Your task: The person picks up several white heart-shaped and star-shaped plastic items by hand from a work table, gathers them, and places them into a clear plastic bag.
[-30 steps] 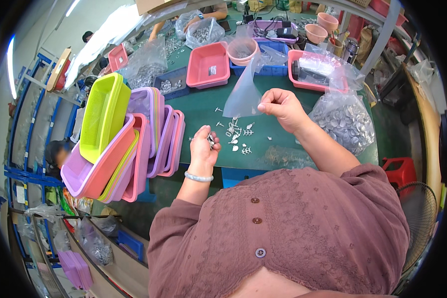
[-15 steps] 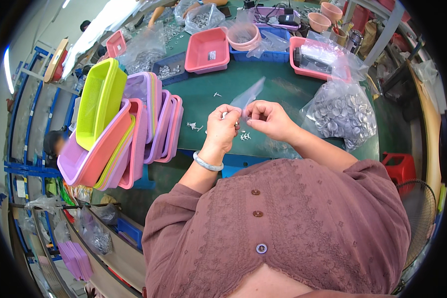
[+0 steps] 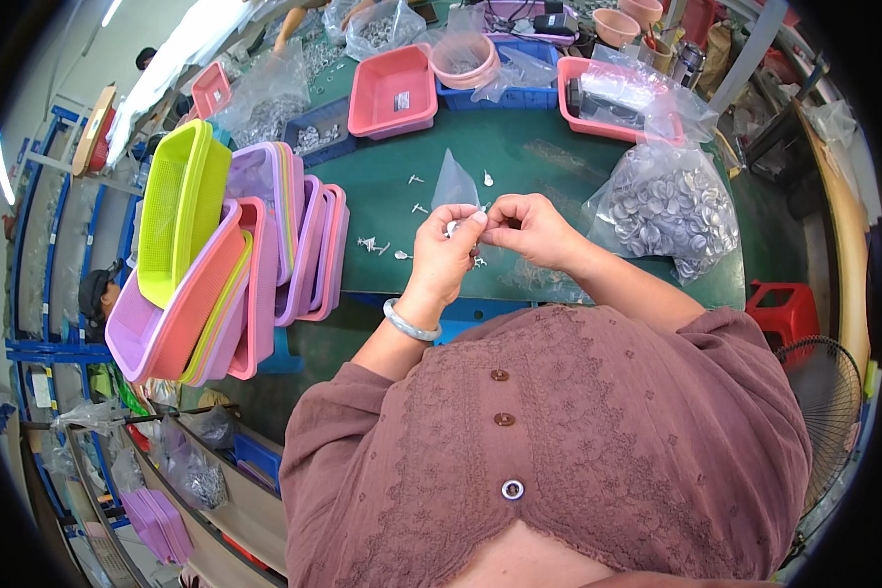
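Note:
My left hand is closed on the lower end of a small clear plastic bag, whose other end sticks up above the fingers. Something small and white shows between its thumb and fingers. Close beside it, my right hand pinches at the same spot; what its fingertips hold is hidden. Small silvery metal pieces lie around on the green table: a little cluster left of my left hand, and single ones, such as a round-headed piece beyond the hands.
Stacked plastic baskets stand at the left table edge. On the right lies a big clear bag of silver discs. Along the back are a pink tray, a blue tray and another pink tray. A red stool stands right.
The plastic bag has swung more upright between my hands. More small metal pieces now show on the table around them. The whole view has shifted slightly.

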The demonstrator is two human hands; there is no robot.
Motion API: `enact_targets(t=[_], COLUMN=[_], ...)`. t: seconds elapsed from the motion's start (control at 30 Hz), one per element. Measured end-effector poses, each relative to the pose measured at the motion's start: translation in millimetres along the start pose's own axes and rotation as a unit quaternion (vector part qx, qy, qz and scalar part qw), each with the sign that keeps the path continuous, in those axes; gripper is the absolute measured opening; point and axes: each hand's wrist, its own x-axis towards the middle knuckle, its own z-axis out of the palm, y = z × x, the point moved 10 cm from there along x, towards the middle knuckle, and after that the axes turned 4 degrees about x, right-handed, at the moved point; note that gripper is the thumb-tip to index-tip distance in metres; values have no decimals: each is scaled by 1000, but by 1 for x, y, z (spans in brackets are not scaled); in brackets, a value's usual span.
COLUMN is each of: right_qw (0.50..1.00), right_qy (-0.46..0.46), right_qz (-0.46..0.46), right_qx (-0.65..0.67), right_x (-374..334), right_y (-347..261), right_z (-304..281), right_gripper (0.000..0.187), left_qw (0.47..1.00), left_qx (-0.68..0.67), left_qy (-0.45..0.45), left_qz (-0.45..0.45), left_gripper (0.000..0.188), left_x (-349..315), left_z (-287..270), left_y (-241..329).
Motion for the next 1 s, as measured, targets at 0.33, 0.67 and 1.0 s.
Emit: enact_targets(t=[0.33,0.67,1.0], right_qw=[981,992,911], right_qy=[45,70,71], right_qz=[40,89,-177], right_qx=[185,49,-366], right_x=[0,3,-8], right_y=[22,25,-38], right_z=[-5,-23,-30], right_gripper=[13,53,33], left_qw=[1000,997,852], left_qx=[-12,-56,-487], left_qy=[17,-43,-143], left_qz=[4,-21,-128], left_gripper=[5,8,41], left_x=[3,4,-10], left_z=[-11,-5,14], left_y=[-4,-15,3])
